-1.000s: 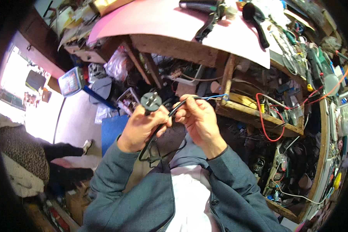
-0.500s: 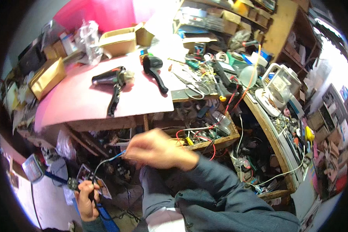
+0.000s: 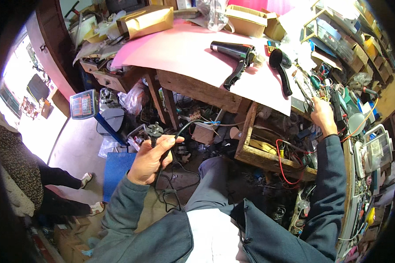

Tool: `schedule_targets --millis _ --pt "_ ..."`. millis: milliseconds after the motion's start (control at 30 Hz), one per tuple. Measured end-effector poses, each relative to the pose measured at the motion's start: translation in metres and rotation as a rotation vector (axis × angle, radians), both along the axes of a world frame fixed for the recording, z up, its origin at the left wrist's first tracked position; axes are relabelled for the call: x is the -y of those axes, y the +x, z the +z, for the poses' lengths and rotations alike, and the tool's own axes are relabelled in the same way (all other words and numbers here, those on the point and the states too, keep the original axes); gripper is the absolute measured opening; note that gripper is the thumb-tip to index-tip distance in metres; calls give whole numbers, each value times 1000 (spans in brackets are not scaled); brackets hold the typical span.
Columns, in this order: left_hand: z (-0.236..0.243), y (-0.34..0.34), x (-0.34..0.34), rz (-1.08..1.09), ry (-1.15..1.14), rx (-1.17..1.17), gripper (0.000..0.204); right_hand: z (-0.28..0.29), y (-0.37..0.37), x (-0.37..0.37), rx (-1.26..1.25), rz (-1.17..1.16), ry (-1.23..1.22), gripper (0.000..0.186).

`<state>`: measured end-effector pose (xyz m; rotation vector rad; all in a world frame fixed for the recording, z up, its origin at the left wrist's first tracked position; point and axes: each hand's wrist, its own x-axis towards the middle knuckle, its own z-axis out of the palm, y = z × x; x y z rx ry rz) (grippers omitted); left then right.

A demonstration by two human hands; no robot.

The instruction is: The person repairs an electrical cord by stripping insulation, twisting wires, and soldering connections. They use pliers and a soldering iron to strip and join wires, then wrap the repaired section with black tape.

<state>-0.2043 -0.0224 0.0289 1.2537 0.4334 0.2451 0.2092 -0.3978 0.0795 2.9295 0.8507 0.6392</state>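
Observation:
My left hand point(image 3: 152, 158) is closed around a black power cord, just below its plug point(image 3: 155, 130), whose metal prongs point up. A stretch of the black cord point(image 3: 189, 124) arches rightward from the hand to bare blue wire ends point(image 3: 213, 122). My right hand point(image 3: 323, 115) reaches to the tool clutter at the worktable's right end, its fingers curled by some metal hand tools point(image 3: 303, 86); what they grip cannot be made out. A black hair dryer point(image 3: 232, 51) with a loose-looking handle lies on the pink sheet point(image 3: 184, 50), beside a second black dryer-like piece point(image 3: 279, 65).
An open wooden drawer point(image 3: 274, 163) full of parts and red wire juts out below the table. A scale display point(image 3: 83, 104) on a blue post stands left. Another person point(image 3: 30, 175) stands at far left. A clear-jug appliance point(image 3: 377, 149) sits at right.
My view has swung left. My right hand has let go of the cord's wire end and moved right to the tools. My left hand still grips the cord, now raised with its plug showing.

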Motion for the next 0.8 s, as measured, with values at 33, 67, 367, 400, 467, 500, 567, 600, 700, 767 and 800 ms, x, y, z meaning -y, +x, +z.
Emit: schedule_targets --millis 33,67,367,400,467,500,567,600,700,767,800 --pt "2 -1 -1 -31 15 -8 31 4 -2 -3 -24 -48 -15 29" --pt "4 -2 -3 -61 6 2 31 9 -4 -9 -48 -96 -29 27" --pt "6 -6 -4 -182 84 2 28 36 -15 23 77 -274 303 34" --pt "2 -5 -5 -179 74 12 26 39 -19 27 -145 -186 513 33" --pt "-3 2 -8 -220 36 15 23 44 -37 41 -590 -5 928 34" --pt "-6 2 -8 -205 33 6 24 45 -68 16 -643 -3 1042 29" --pt "-11 2 -8 -183 5 -3 26 41 -135 -18 -862 116 1131 33" --pt "-11 2 -8 -176 16 -6 26 34 -178 -37 -941 157 1251 42" --pt "-13 5 -5 -173 38 6 27 1 -247 -63 -1468 229 1070 36" --pt "-11 10 -2 -199 67 -2 27 -23 -278 -83 -1627 204 877 29" --pt "-8 11 0 -204 87 -4 27 -65 -283 -90 -1646 341 930 34"
